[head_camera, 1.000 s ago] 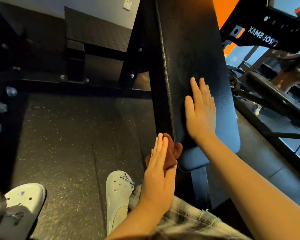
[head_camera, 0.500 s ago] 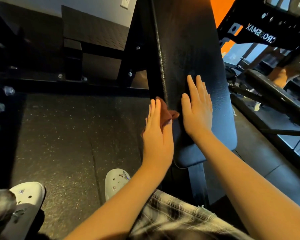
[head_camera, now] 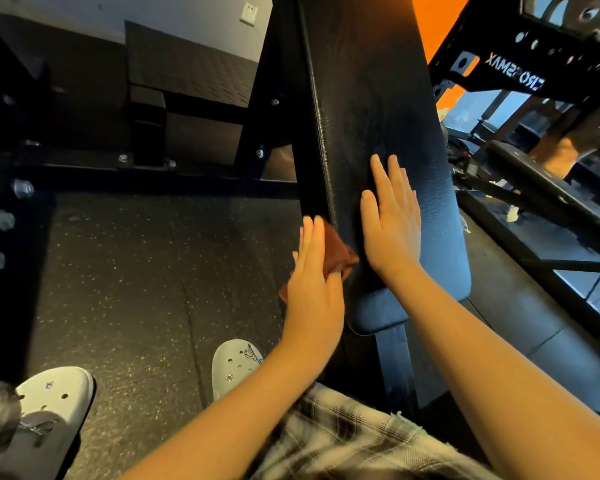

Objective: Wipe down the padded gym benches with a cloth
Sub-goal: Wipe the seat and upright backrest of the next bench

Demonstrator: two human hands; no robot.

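A long black padded bench (head_camera: 378, 109) runs away from me, up the middle of the view. My left hand (head_camera: 312, 289), fingers straight, presses a brown cloth (head_camera: 336, 252) flat against the bench's left side edge near its close end. Most of the cloth is hidden behind that hand. My right hand (head_camera: 392, 220) lies flat on the bench's top surface, fingers straight and together, holding nothing.
Black speckled rubber floor (head_camera: 136, 289) spreads to the left. My two grey clogs (head_camera: 234, 363) stand on it. A black rack frame (head_camera: 520, 64) and a second bench (head_camera: 551, 199) stand close on the right. Steel frame posts with bolts (head_camera: 260, 126) rise behind.
My left hand slid the cloth forward along the bench's side edge, then back a little toward me. My right hand stayed flat on the pad.
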